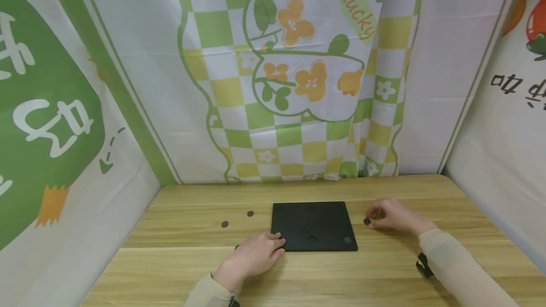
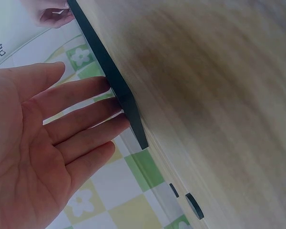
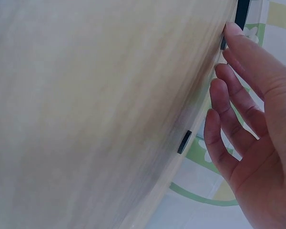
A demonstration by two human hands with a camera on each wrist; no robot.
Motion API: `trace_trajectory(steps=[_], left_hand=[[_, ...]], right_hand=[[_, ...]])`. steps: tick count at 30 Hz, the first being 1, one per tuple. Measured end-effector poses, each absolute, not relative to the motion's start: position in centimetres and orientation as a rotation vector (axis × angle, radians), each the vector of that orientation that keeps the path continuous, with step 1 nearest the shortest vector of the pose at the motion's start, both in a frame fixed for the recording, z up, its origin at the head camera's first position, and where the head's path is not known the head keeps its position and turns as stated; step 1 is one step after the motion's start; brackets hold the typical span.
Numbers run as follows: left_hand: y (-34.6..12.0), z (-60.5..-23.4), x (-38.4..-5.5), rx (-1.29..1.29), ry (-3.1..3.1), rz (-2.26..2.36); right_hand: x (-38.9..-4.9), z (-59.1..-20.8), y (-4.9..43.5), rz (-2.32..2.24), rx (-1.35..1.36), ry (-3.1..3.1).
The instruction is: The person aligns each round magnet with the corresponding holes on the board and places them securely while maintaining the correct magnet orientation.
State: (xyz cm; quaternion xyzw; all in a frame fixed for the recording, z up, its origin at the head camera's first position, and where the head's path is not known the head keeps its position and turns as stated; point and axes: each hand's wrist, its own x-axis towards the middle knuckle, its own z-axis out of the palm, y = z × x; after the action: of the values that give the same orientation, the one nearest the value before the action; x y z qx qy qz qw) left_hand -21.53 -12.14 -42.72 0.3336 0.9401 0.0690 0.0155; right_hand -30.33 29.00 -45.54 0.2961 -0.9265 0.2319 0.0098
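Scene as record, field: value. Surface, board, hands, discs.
surface: wooden table
board: black, flat on table
left hand: fingers on board's near-left corner
right hand: thumb and finger at a dark disc, grip unclear
on board: two discs near its front edge
left of board: three discs, one partly behind left hand
right wrist view: another disc on table

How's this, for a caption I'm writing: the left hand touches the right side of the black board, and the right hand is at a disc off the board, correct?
Not quite: the left hand touches the board's left side, as the head view shows. The rest stands.
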Motion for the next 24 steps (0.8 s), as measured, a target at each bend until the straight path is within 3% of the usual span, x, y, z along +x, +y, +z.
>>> trace_trajectory(steps=[24], left_hand=[[-12.09, -42.7, -21.5, 1.037, 2.922, 0.215]], right_hand=[[-30.51, -45.18, 28.66, 0.687, 0.937, -2.882]])
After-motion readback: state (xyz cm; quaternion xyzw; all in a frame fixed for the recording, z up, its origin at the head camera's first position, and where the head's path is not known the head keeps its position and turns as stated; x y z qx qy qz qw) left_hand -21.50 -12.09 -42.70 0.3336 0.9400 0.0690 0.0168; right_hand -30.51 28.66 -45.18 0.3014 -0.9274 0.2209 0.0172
